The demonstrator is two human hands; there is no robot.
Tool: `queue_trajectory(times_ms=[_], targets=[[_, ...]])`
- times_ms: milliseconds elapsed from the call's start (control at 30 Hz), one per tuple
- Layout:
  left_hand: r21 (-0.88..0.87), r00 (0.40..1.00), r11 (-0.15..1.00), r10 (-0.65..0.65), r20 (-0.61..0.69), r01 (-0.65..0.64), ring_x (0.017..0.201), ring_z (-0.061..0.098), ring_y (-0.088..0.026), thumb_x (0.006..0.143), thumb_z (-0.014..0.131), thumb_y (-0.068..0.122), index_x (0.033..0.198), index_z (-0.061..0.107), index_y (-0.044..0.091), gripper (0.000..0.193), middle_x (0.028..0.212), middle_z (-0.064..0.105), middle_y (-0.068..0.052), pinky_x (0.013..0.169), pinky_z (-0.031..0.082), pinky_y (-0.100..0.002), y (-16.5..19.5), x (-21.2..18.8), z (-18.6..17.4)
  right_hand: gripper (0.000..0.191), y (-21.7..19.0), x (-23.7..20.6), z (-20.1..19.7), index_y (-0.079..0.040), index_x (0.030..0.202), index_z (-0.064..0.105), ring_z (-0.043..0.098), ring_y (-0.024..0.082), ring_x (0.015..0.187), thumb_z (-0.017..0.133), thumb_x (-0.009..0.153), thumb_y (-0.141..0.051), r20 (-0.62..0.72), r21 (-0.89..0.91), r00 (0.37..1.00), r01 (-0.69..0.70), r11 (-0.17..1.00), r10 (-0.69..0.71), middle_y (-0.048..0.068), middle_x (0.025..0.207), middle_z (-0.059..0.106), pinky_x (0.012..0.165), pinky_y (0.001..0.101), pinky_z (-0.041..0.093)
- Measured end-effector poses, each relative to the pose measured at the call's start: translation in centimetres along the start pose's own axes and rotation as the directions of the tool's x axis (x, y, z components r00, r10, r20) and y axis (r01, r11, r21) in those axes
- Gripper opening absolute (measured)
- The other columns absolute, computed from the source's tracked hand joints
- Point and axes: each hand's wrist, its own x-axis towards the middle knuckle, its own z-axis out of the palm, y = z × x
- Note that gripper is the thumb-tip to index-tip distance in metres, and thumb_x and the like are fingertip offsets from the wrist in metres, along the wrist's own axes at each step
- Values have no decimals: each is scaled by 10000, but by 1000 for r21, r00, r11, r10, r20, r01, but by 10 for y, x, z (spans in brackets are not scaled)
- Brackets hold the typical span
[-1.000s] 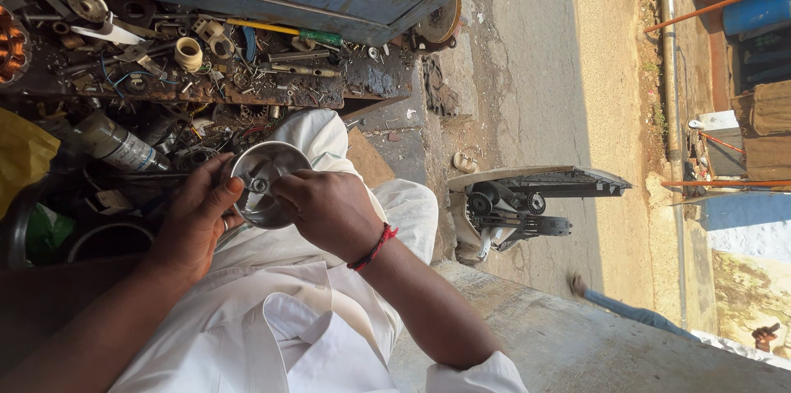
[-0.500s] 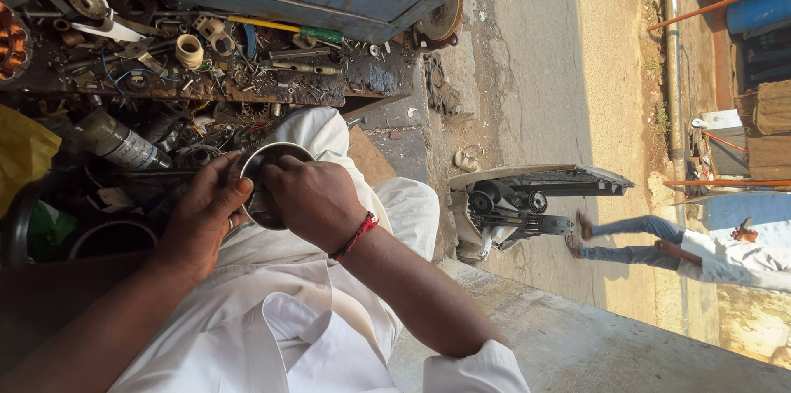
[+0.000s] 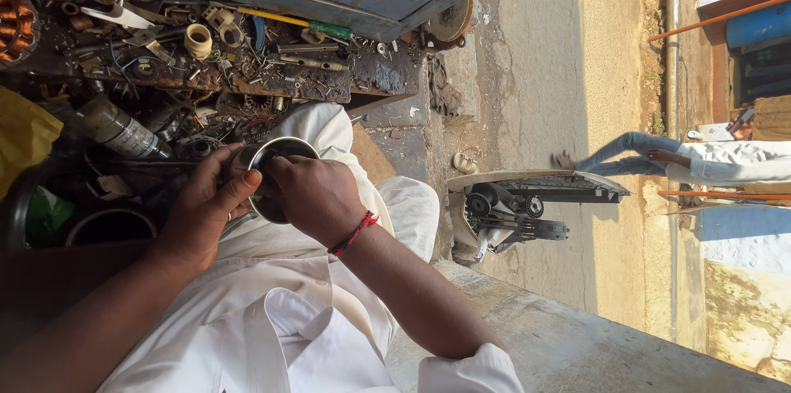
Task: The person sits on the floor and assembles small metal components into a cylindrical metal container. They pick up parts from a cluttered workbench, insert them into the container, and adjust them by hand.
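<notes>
Hands [image 3: 247,195] closer together than before, fingers wrapped tighter round steel bowl [image 3: 276,175], passer-by [image 3: 700,158] further along

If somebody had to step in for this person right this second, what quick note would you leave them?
Left hand: grips the round metal housing from the side, over the lap.
Right hand: lies across the housing's open face, fingers inside the rim; what they do there is hidden.
Nearby: a cluttered tray of parts with a green-handled screwdriver and a plastic bottle.
Done: housing is in hand, off the tray.
Left: whatever goes on inside it; I cannot tell how far along.
</notes>
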Motion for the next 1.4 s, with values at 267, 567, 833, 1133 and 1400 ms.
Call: queue_trajectory(times_ms=[267,567,833,1133,1400], targets=[[2,1000,1000,-18,-10,18,1017,569,-107,808,760,481,1497,488,115,827,1124,597,14,867,489,-352,0,3,3,236,0,-1,5,-141,1039,676,737,303,787,715,825,-233,0,9,1000,-29,1000,29,57,926,743,618,446,560],[23,999,999,-38,8,38,1004,567,-96,801,756,489,1510,455,116,855,1100,585,26,851,495,-346,2,3,4,286,3,-5,4,-145,1072,683,738,291,795,722,800,-227,-36,17,999,-27,999,28,51,939,746,613,441,562],[-3,998,999,-41,38,41,1010,559,-92,815,755,469,1513,459,118,836,1115,586,26,854,485,-344,2,2,0,240,-1,-6,3,-140,1049,693,736,293,776,709,840,-257,-19,32,999,-50,998,50,58,895,743,614,442,558],[-117,991,992,-39,127,54,1103,579,-151,888,689,471,1501,480,102,745,1287,597,-15,867,474,-406,7,4,-4,163,-4,-5,-3,-131,968,705,749,279,794,693,838,-230,-13,-40,998,-69,997,69,60,881,746,640,418,582],[-146,986,988,-20,167,45,1137,588,-172,885,683,473,1480,481,98,733,1315,590,-58,890,502,-434,8,3,-2,171,-2,-4,-6,-101,939,698,748,284,793,704,817,-221,3,-59,999,-31,998,32,76,873,739,633,412,587]])
